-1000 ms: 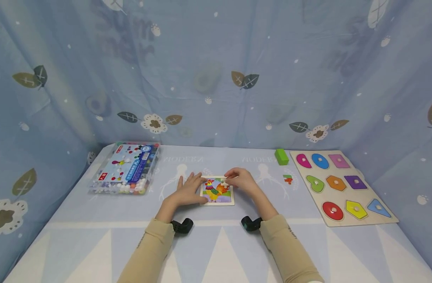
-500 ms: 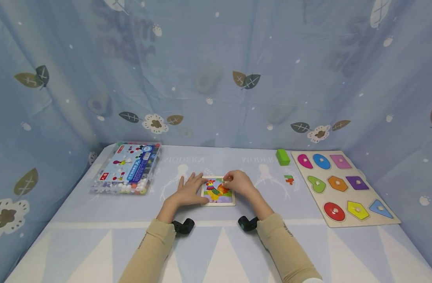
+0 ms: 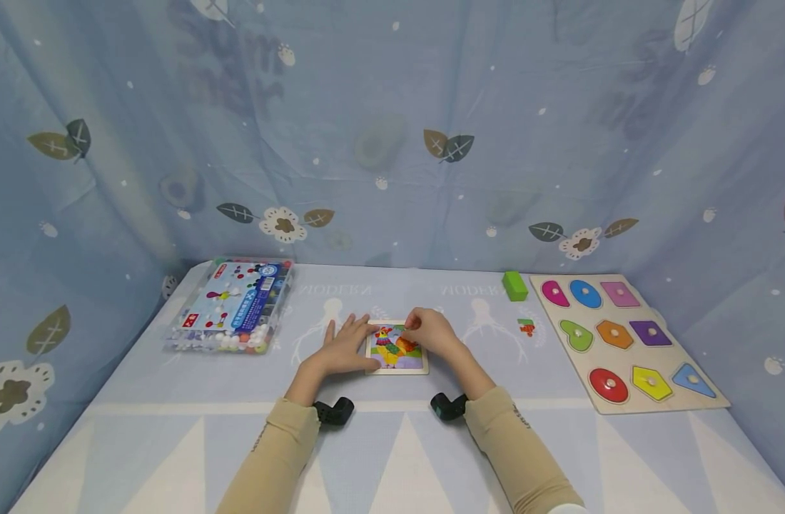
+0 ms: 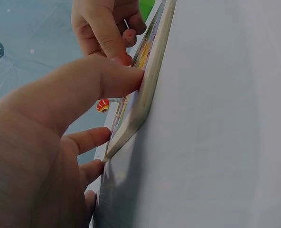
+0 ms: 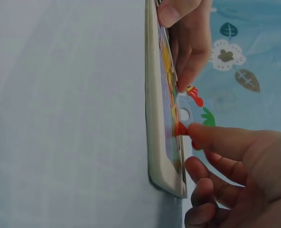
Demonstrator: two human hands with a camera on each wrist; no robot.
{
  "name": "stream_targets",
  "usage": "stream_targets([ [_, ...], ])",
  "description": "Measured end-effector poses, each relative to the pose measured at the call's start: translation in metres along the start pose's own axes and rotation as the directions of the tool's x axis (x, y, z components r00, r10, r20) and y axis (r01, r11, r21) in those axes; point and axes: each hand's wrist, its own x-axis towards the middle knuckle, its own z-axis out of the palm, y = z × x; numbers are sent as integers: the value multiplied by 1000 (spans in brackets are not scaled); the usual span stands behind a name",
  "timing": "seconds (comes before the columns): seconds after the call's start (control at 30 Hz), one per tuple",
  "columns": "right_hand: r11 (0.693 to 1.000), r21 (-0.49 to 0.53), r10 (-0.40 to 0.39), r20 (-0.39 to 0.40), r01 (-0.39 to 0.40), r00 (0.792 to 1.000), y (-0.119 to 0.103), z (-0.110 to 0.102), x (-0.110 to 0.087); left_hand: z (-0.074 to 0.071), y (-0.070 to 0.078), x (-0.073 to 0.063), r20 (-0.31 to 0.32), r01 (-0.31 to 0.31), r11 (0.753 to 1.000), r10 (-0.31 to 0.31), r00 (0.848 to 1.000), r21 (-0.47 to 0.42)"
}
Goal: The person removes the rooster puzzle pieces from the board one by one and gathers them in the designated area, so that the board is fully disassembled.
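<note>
A small jigsaw board (image 3: 404, 371) with a light wooden frame and a rooster picture lies flat at mid-table. My left hand (image 3: 342, 350) rests on its left side with straight, spread fingers. In the left wrist view, the left thumb presses the near rim of the frame (image 4: 151, 83), and fingertips touch the side edge. Over the picture's upper right, my right hand (image 3: 433, 333) pinches a small orange-red puzzle piece (image 5: 182, 128) between thumb and fingers, right at the board's surface. Its fingers hide that part of the picture. A loose green-and-red puzzle piece (image 3: 526, 328) lies farther right.
At the left stands a clear plastic case (image 3: 232, 300) of coloured beads with a printed cover. On the right lie a green block (image 3: 514, 285) and a wooden peg board (image 3: 614, 360) with coloured shapes. A blue patterned curtain (image 3: 392, 107) closes off the table's back.
My right hand has shifted slightly left and down, farther over the rooster picture, its fingers close together. The left hand stays in place on the board.
</note>
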Motion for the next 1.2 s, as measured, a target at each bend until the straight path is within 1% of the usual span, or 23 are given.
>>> stream_targets([
  [0.13,1000,8,4,-1,-4,1000,0,1,0,0,0,-1,1,3,999,-3,1000,-34],
  [0.2,1000,7,2,-2,-2,1000,0,2,0,0,0,-1,-4,-14,998,14,1000,-57],
  [0.3,1000,3,-2,1,2,1000,0,2,-1,1,-2,-2,-7,-57,995,57,998,-80],
  [0.37,1000,0,-10,2,10,1000,0,2,-1,2,-2,-2,1,-78,994,79,997,-73],
  [0.43,1000,-4,-17,4,17,1000,0,1,-1,3,-2,-2,16,-85,995,86,996,-60],
  [0.57,1000,7,-23,8,23,1000,0,1,-1,3,-2,-1,43,-79,996,80,996,-36],
  [0.73,997,62,-48,8,48,999,1,0,-1,3,-2,-1,52,-73,997,73,996,-15],
  [0.83,994,84,-68,-8,68,998,1,-1,0,2,-2,0,53,-70,998,70,996,1],
  [0.93,991,111,-68,-22,71,997,1,-4,0,1,-1,0,61,-62,998,62,996,9],
  [1.0,989,132,-61,-28,64,998,0,-7,0,1,-1,1,62,-61,998,60,996,12],
  [1.2,978,211,11,-38,-3,999,2,-12,-2,2,-2,1,62,-64,998,63,996,10],
])
